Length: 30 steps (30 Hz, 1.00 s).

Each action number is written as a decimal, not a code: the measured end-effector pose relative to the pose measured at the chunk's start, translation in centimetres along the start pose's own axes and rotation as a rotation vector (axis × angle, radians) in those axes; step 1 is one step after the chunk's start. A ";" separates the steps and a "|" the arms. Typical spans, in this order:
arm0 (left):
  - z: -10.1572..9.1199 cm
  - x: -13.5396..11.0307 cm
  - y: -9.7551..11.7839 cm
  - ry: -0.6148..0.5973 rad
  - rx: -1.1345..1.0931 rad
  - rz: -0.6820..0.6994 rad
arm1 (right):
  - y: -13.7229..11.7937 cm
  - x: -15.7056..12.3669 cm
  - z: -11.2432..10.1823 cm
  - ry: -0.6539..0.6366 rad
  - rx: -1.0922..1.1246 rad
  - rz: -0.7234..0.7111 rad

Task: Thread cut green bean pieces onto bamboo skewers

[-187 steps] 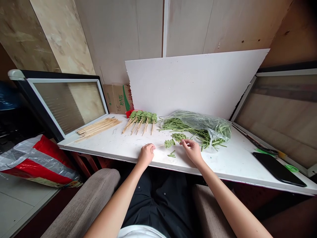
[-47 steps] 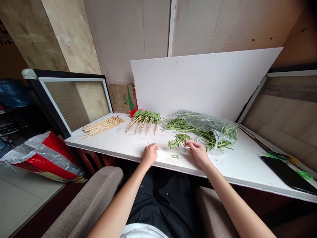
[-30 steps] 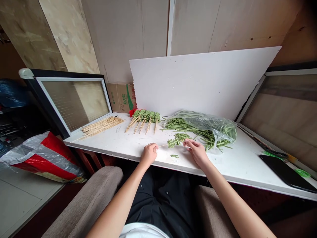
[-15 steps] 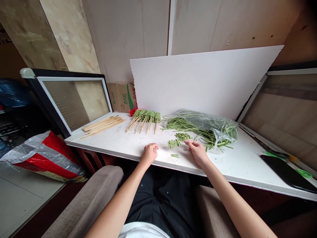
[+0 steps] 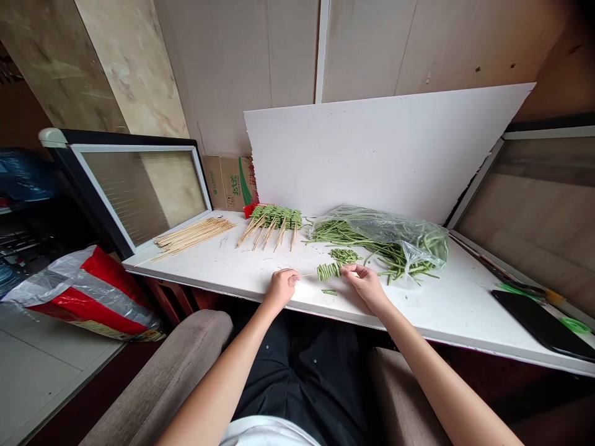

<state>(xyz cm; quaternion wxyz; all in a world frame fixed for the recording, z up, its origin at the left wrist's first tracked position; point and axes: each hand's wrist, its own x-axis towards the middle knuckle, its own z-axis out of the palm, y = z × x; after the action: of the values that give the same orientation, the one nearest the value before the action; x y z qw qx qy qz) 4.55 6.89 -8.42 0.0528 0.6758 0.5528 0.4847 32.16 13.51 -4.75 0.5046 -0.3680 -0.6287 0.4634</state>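
Note:
My left hand is closed on the near end of a thin bamboo skewer that carries a row of short green bean pieces. My right hand pinches at the skewer's other end, its fingertips right beside the threaded pieces; what it pinches is too small to make out. A few loose pieces lie on the white table between my hands. A small heap of cut pieces sits just behind.
A clear bag of long green beans lies at the back right. Finished skewers and a bundle of bare skewers lie at the back left. A black phone rests far right. A red and white bag lies on the floor.
The row of bean pieces on the skewer has grown since the oldest frame. My right hand has edged left toward the threaded pieces. My left hand keeps its hold.

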 end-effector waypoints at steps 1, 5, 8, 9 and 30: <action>0.0 0.0 0.1 -0.002 -0.002 0.002 | -0.1 -0.1 0.1 -0.015 -0.007 0.004; 0.0 0.0 0.4 -0.005 0.003 0.003 | -0.1 -0.2 0.3 -0.023 -0.008 0.038; -0.1 -0.1 0.6 0.014 0.023 -0.017 | -0.1 -0.1 0.4 -0.016 -0.046 0.034; -0.1 -0.1 0.7 0.023 0.032 -0.027 | -0.1 -0.1 0.4 -0.021 -0.058 0.031; -0.5 0.1 1.2 0.069 0.049 -0.109 | -1.1 -0.7 0.6 -0.058 -0.198 0.014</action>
<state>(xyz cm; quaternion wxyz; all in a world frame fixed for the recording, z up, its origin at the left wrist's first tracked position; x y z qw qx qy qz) 5.06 6.23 -7.38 0.0434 0.6285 0.6019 0.4906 31.70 12.40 -3.91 0.4442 -0.4071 -0.6830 0.4129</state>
